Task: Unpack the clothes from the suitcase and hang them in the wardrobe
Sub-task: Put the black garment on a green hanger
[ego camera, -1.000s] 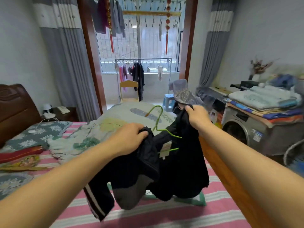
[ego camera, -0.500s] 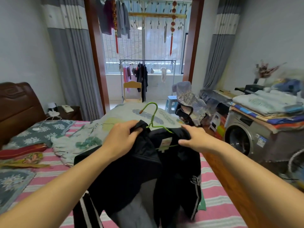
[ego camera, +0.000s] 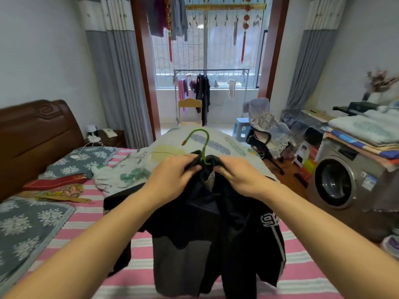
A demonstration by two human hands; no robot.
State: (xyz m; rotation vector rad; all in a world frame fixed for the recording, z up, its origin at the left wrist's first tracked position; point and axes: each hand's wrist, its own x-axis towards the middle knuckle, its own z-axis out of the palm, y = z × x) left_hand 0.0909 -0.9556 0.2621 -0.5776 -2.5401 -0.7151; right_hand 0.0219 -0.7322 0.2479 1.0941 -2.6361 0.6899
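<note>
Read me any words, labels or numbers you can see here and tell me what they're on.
None can be read.
Black garment: white blocky print on the sleeve, not legible.
Washing machine: blue and white stickers, text too small.
Box near the stool: print blurred.
</note>
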